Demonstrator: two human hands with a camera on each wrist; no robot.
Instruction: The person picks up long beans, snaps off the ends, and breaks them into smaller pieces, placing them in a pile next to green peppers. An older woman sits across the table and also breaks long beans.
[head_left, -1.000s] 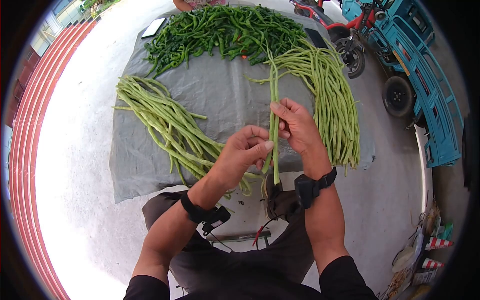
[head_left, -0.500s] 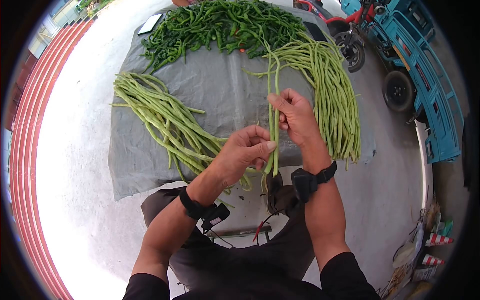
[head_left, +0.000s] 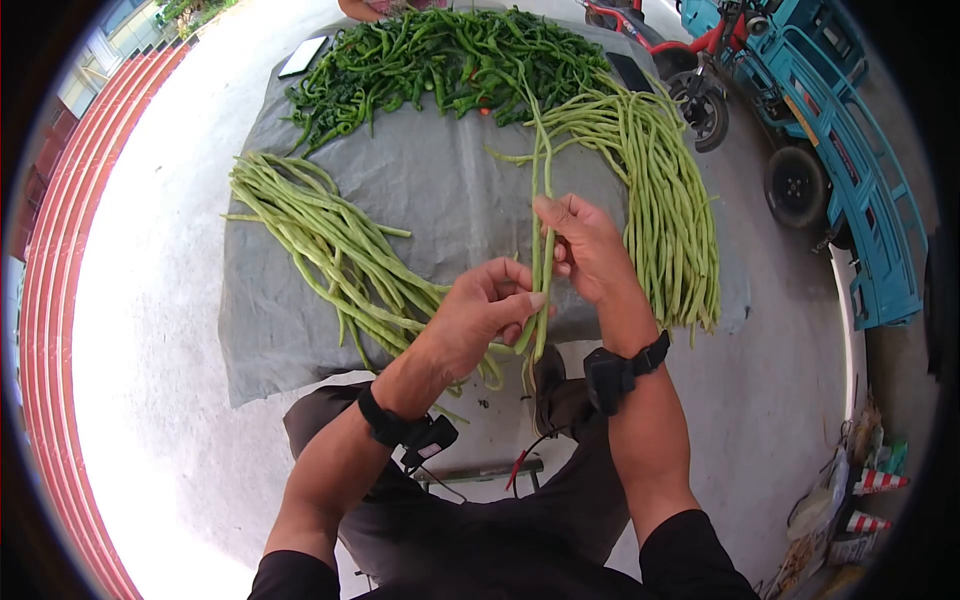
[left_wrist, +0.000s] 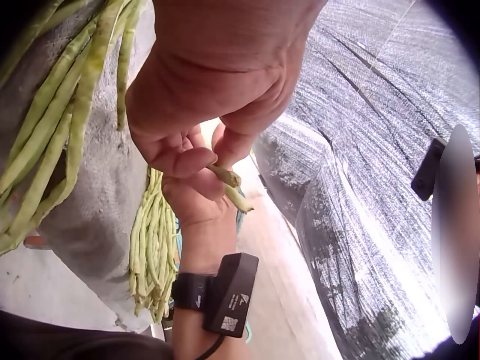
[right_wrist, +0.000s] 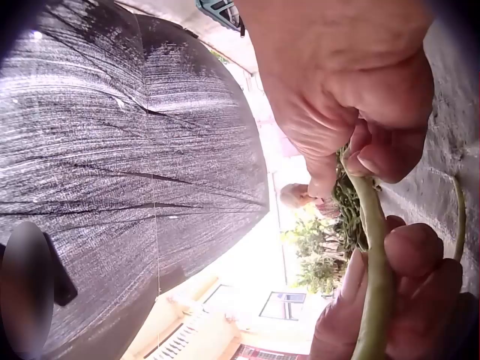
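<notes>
Two long green beans (head_left: 537,240) stand between the hands in the head view, their upper ends reaching toward the peppers. My left hand (head_left: 478,313) pinches them near their lower ends; in the left wrist view two bean tips (left_wrist: 226,177) stick out past the fingers of that hand (left_wrist: 217,82). Higher up, my right hand (head_left: 590,250) pinches the same beans between thumb and fingers. The right wrist view shows a bean (right_wrist: 373,255) running from the right hand (right_wrist: 345,90) down to the left fingers (right_wrist: 416,262). A loose bean bundle (head_left: 330,250) lies left, a thicker one (head_left: 670,210) right.
Green peppers (head_left: 430,60) are heaped along the far side of the grey cloth (head_left: 270,330). A white phone-like object (head_left: 303,57) and a dark one (head_left: 630,73) lie beside them. Another person's arm (head_left: 360,10) shows behind. A blue three-wheeled vehicle (head_left: 850,170) stands at right.
Over the last second, the right hand first moved up the beans, then came slightly back down. The beans shifted a little left, and both hands kept their pinch.
</notes>
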